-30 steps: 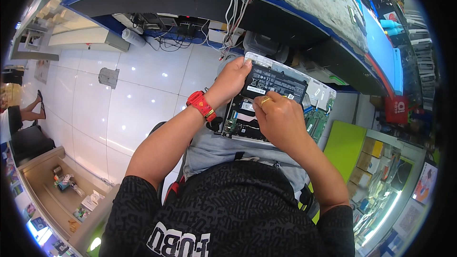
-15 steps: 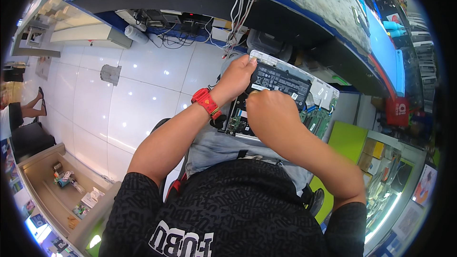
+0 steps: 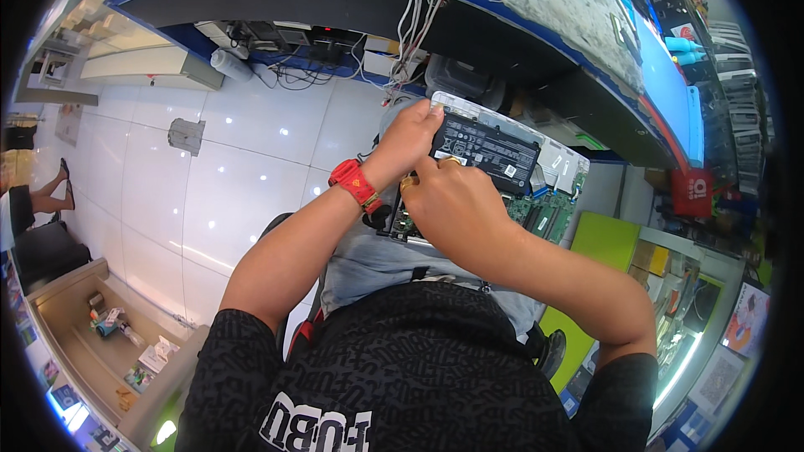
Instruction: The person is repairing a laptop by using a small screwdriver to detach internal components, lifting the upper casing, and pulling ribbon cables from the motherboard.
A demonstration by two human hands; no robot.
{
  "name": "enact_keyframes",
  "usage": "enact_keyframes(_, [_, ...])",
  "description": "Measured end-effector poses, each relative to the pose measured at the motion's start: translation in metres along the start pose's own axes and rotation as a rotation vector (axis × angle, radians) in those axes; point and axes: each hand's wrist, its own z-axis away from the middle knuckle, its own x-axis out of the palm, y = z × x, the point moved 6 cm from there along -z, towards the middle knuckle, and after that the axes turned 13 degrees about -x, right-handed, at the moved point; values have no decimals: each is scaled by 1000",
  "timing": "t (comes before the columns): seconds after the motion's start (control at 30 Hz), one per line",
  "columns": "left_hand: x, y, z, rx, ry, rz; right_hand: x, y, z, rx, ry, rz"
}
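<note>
An opened laptop base (image 3: 559, 164) rests tilted across my lap, its inside facing up. A flat black battery (image 3: 494, 153) fills the far middle of it, and a green circuit board (image 3: 544, 216) shows along the right. My left hand (image 3: 407, 141), below a red wristwatch (image 3: 355, 182), grips the far left corner with the thumb on top. My right hand (image 3: 456, 201) lies over the near left part, just short of the battery. Its fingers are curled and a ring shows on one; whatever lies under the fingertips is hidden.
A workbench (image 3: 578, 25) with a blue edge runs across the far side and right. White and red cables (image 3: 419, 12) hang from it. A lime green panel (image 3: 599, 251) and a lit glass cabinet (image 3: 678, 293) stand at my right; an open drawer (image 3: 79, 293) is at lower left.
My right hand has shifted left and slightly nearer over the laptop base, and its fingers have turned. My left hand keeps the same corner. The whole view has drifted slightly.
</note>
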Motion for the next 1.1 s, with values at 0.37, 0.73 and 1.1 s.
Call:
enact_keyframes(0.37, [5, -3, 2, -77, -48, 141, 7, 8, 14, 221, -46, -197])
enact_keyframes(0.73, [5, -6, 1, -161, -125, 150, 6, 18, 23, 327, 42, -292])
enact_keyframes(1.1, [5, -1, 3, -115, -95, 60, 4, 33, 47, 349, 200, -298])
